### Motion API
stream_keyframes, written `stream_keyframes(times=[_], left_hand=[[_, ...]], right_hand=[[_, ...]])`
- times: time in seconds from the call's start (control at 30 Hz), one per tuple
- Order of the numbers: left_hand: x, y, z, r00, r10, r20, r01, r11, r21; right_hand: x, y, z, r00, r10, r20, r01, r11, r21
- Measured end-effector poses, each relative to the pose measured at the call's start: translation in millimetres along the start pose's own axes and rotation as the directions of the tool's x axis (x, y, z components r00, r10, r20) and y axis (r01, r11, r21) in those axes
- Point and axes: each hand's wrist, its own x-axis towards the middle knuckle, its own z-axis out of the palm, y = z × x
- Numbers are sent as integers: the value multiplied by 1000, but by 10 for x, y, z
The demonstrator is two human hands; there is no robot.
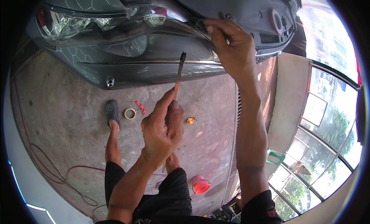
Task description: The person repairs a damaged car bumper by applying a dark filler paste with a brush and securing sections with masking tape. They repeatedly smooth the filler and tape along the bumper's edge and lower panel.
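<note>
Holding, in the head view, 1 brush-like tool (179, 75) by its wooden shaft, pinched narrowly in the left hand (162, 125), its dark tip before the grey car (171, 42); reaching farther right with the right hand (237, 46), fingertips close together, cannot tell around what; judging the tool light, stiff, smeary-tipped, best gripped on near bare wood

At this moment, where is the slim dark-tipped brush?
In the head view, the brush is near the middle, held in the left hand, its dark tip seen against the grey bumper, left of and below the right hand.
</note>
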Motion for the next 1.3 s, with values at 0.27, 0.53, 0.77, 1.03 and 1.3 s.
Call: stream_keyframes(times=[0.27, 0.53, 0.77, 1.03, 1.3], left_hand=[[-749, -451, -439, 985, -171, 19, 169, 982, 84], [-1195, -702, -706, 956, -272, 109, 241, 941, 237], [-1264, -683, -701, 937, -327, 118, 289, 922, 259], [-1331, -714, -686, 926, -353, 136, 311, 915, 259], [-1327, -671, -679, 923, -353, 153, 298, 908, 294]], right_hand=[[-90, -6, 44, 992, -110, -69, 105, 992, -74], [-148, -12, 78, 977, -206, -60, 191, 962, -196], [-154, -66, 93, 969, -247, -22, 233, 938, -256], [-168, -96, 97, 980, -199, 11, 196, 954, -228], [-127, -79, 12, 985, -159, 68, 170, 962, -211]])
